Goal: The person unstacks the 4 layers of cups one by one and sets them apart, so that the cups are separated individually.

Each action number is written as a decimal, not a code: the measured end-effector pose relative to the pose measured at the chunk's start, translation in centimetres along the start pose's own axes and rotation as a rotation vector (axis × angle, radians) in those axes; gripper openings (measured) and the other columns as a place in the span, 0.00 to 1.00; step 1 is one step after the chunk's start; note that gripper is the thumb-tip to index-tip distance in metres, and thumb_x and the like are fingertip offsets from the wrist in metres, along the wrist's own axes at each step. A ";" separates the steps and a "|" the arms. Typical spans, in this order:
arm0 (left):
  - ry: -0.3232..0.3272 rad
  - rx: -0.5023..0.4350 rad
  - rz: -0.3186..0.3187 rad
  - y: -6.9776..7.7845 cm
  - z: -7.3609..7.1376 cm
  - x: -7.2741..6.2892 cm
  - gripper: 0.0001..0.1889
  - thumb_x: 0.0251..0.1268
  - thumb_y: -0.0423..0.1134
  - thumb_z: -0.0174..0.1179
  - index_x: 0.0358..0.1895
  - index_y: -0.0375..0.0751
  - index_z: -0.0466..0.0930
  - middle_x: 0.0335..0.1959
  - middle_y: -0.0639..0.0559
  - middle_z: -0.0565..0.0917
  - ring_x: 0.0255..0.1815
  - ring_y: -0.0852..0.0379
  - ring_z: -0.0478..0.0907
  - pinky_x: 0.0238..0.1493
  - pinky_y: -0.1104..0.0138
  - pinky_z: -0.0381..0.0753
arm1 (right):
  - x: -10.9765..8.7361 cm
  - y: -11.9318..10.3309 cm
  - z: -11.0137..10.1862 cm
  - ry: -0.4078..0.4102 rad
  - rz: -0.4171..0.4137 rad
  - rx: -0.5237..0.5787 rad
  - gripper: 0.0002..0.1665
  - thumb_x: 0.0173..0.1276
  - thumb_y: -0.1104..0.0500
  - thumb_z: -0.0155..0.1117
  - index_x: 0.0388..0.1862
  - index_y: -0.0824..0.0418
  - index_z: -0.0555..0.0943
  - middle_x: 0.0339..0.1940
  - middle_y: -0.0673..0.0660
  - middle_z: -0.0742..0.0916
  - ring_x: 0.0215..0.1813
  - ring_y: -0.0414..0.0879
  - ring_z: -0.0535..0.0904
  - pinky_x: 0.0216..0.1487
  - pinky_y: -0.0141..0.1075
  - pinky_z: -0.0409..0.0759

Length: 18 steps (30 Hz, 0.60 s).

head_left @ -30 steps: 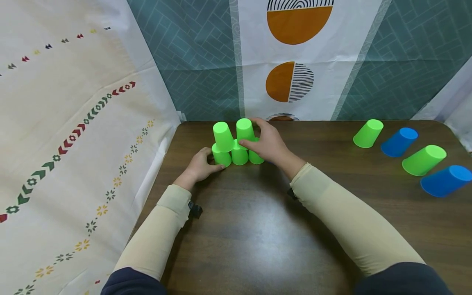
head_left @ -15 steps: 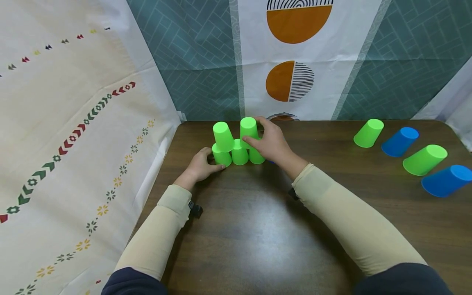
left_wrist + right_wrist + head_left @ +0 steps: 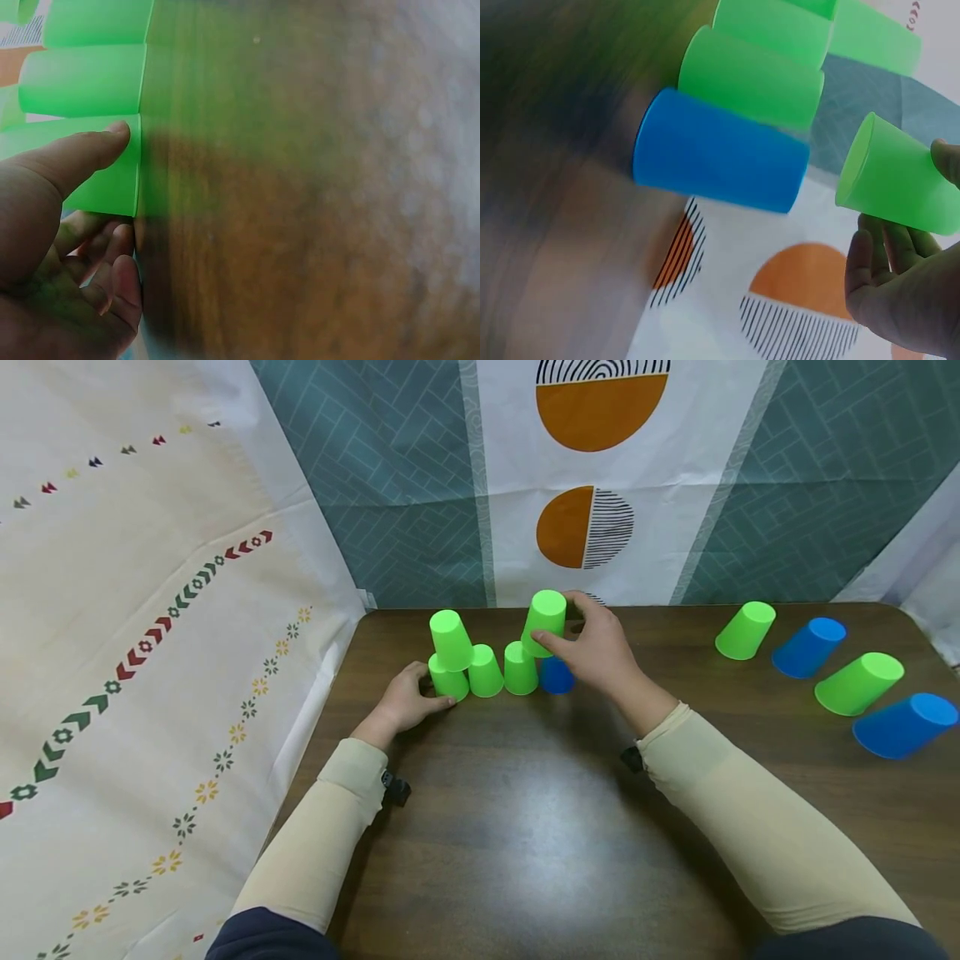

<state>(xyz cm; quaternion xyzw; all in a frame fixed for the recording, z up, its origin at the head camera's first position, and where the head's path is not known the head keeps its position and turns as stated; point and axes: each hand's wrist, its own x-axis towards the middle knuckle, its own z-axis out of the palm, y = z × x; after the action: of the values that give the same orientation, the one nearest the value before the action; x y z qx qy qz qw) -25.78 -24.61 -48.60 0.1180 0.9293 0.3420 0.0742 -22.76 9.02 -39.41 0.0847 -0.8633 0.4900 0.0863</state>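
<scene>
Placing step, looks like: your R hand (image 3: pixel 603 645) grips a green cup (image 3: pixel 545 622) aloft.
Below that hand: blue cup (image 3: pixel 557 677) & green neighbour (image 3: pixel 521 669), both apart from held cup. Your L hand (image 3: pixel 406 697) holds end cup (image 3: pixel 447 679), upper cup (image 3: pixel 451 642) on top. Next prob. calls for gentle lowering, straddling blue/green tops, L hand steady.

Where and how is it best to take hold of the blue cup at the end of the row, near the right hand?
Once the right hand is free, I would grip the blue cup around its upper wall, front and back, coming from the right. It stands upside down, narrowing upward, with a green cup close on its left and no cup close on its right.
</scene>
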 end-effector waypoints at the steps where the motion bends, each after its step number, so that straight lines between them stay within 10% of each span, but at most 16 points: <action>1: 0.002 -0.001 0.002 0.0 0.0 0.0 0.32 0.62 0.45 0.78 0.65 0.36 0.77 0.58 0.44 0.77 0.61 0.45 0.75 0.66 0.50 0.75 | -0.2 0.2 -0.4 0.004 0.001 0.001 0.39 0.68 0.47 0.77 0.72 0.58 0.74 0.64 0.56 0.82 0.60 0.55 0.78 0.60 0.50 0.78; 18: 0.002 0.000 0.013 0.0 0.2 0.1 0.32 0.62 0.44 0.78 0.65 0.34 0.78 0.58 0.43 0.77 0.61 0.43 0.76 0.65 0.50 0.75 | -4.3 4.5 -7.3 0.079 0.067 -0.056 0.39 0.69 0.46 0.76 0.75 0.56 0.73 0.62 0.60 0.82 0.56 0.60 0.80 0.53 0.51 0.78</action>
<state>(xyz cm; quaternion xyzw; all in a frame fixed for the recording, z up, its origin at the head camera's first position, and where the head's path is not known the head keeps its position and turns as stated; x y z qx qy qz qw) -25.86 -24.47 -48.74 0.1237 0.9286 0.3427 0.0712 -19.11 17.81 -40.44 0.0340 -0.8750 0.4710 0.1063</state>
